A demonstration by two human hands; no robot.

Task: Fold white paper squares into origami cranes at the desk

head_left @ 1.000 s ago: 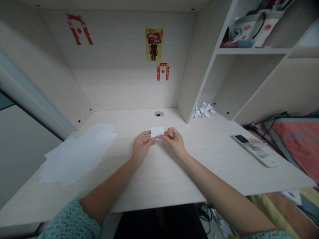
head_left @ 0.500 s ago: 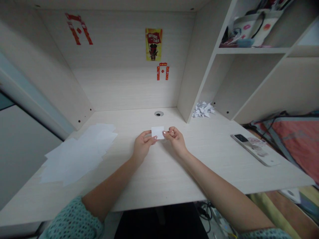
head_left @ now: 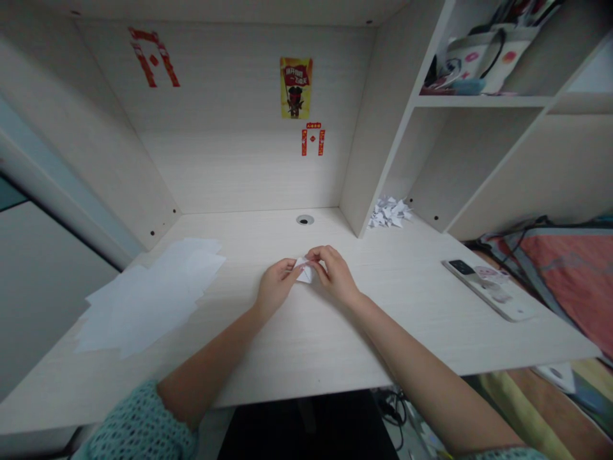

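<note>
Currently, a small folded paper point(head_left: 305, 275) is held between both hands over the middle of the tabletop point(head_left: 306, 348), in front of the round cable hole point(head_left: 305, 220). Whether the tabletop is touched by the paper cannot be told. Left hand point(head_left: 275, 286): grip closed on the paper's left side, thumb laid over the near face, fingers bent around behind. Right hand point(head_left: 336, 276): grip nearly closed too, thumb and forefinger brought together at the paper's upper right, other fingers curled; exact fingertip contact is too small to be made out. No wide gap is seen in either grip. Crease or fold lines are shown on the paper, and a pointed lower right corner is left uncovered. Loose white sheets point(head_left: 153, 297) are spread, overlapping, on the left, well apart from the hands. Paper scraps point(head_left: 390, 212) are heaped at the back right, beside the upright panel point(head_left: 372, 128). A phone point(head_left: 486, 291) is laid camera side up near the right edge, untouched.
</note>
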